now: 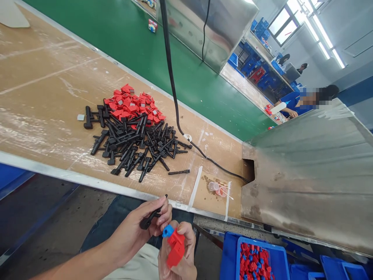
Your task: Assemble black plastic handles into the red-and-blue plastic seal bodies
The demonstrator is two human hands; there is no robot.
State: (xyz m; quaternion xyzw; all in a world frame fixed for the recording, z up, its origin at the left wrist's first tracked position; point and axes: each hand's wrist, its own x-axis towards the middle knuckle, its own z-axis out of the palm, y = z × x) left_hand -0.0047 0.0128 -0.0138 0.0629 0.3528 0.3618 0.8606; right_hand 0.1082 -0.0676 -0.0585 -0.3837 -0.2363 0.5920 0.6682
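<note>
My left hand (145, 223) is closed around a black plastic part (149, 219), whose thin tip sticks up past the fingertips. Close beside it on the right, my right hand (186, 249) grips a red part (175, 249) with a blue piece (168, 231) at its upper end. Both hands are in front of the table's near edge, above the lap. On the table lies a pile of black parts (128, 144), with a heap of red parts (134, 104) against its far side. A single black part (178, 172) lies apart, right of the pile.
Small cups (213, 186) with thin sticks stand between white tape strips. A black cable (171, 77) hangs down and crosses the table. A metal panel (305, 175) rises at right. Below it, a blue bin (281, 256) holds red and blue parts. A person (294, 103) sits farther back.
</note>
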